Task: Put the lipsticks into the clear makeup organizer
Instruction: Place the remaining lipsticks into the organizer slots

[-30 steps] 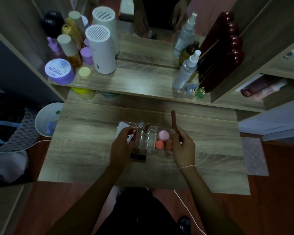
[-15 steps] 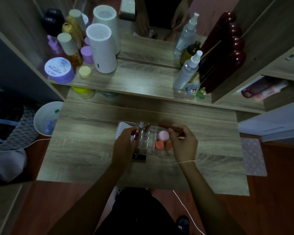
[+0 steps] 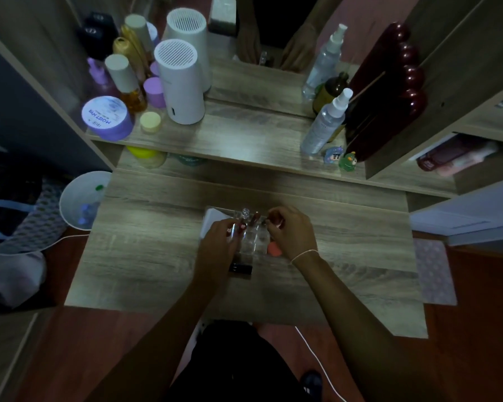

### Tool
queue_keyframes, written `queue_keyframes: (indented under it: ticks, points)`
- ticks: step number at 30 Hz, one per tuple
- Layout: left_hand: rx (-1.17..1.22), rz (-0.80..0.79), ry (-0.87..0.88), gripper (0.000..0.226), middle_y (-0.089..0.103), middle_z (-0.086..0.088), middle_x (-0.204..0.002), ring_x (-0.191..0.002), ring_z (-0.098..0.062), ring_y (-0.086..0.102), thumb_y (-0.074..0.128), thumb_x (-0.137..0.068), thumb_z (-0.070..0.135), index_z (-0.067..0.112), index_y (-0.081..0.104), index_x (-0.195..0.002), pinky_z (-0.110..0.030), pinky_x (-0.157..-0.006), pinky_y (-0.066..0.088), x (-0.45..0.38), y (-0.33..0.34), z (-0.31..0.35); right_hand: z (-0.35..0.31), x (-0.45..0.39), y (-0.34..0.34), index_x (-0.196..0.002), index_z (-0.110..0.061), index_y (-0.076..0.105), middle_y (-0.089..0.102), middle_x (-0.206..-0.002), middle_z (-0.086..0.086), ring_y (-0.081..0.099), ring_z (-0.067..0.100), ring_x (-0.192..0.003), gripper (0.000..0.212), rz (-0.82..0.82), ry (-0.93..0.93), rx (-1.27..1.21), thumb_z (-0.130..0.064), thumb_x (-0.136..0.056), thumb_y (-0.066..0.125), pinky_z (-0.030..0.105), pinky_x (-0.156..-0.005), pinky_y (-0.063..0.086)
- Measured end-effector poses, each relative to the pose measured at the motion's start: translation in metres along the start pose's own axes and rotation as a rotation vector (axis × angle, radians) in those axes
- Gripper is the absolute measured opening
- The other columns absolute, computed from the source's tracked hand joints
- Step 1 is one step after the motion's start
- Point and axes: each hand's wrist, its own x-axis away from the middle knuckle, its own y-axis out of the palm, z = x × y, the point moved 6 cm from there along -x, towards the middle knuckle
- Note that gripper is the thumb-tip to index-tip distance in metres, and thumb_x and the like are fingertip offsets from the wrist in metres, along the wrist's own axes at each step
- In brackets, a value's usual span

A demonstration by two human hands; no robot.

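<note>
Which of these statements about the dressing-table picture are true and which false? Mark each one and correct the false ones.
1. Both hands are over the clear makeup organizer. True.
2. The white cylindrical device stands on the lower desk beside the organizer. False: it stands on the upper shelf.
3. A dark lipstick lies on the desk, outside the organizer on its near side. True.
4. The left hand rests on the purple jar. False: the jar sits far off on the shelf.
5. The right hand has a thin string round its wrist. True.
</note>
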Motion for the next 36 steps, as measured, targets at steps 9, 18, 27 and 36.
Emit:
queue_keyframes:
  ticks: [9,18,27,36]
  points:
    - [-0.078,0.071,0.053,0.020,0.062,-0.013,-0.106,-0.094,-0.023,0.059,0.056,-0.093,0.019,0.007,0.057,-0.108,-0.036,-0.083,0.051,0.019,-0.003,-0.012,0.005,-0.007,0.013,-0.096,-0.017,0.067,0.067,-0.093,0.006,0.061,0.022,-0.084,0.018,-0.078,0.025,0.053,-0.019,-0.078,0.070,0.035,-0.076,0.051]
    - [-0.389,-0.042,0.529,0.024,0.064,-0.012,-0.108,-0.096,-0.023,0.058,0.047,-0.091,0.026,0.010,0.057,-0.106,-0.040,-0.082,0.053,0.048,0.014,0.002,0.007,-0.009,0.017,-0.098,-0.014,0.068,0.068,-0.096,0.008,0.063,0.025,-0.087,0.023,-0.096,0.034,0.071,-0.019,-0.076,0.072,0.038,-0.079,0.052]
    - [-0.580,-0.214,0.523,0.039,0.060,-0.014,-0.128,-0.123,-0.029,0.052,0.038,-0.093,0.028,0.008,0.053,-0.123,-0.050,-0.105,0.038,0.047,0.031,-0.015,0.003,-0.005,0.007,-0.119,-0.013,0.059,0.067,-0.110,0.010,0.063,0.026,-0.099,0.043,-0.106,0.024,0.010,-0.016,-0.078,0.071,0.037,-0.088,0.051]
    - [-0.559,-0.174,0.543,0.045,0.053,-0.020,-0.134,-0.126,-0.032,0.048,0.038,-0.091,0.019,-0.001,0.050,-0.129,-0.052,-0.107,0.031,0.053,0.011,-0.023,-0.002,0.057,-0.004,-0.093,-0.017,0.056,0.060,-0.092,0.001,0.058,0.016,-0.079,0.010,0.055,-0.032,0.018,-0.016,-0.083,0.059,0.031,-0.064,0.048]
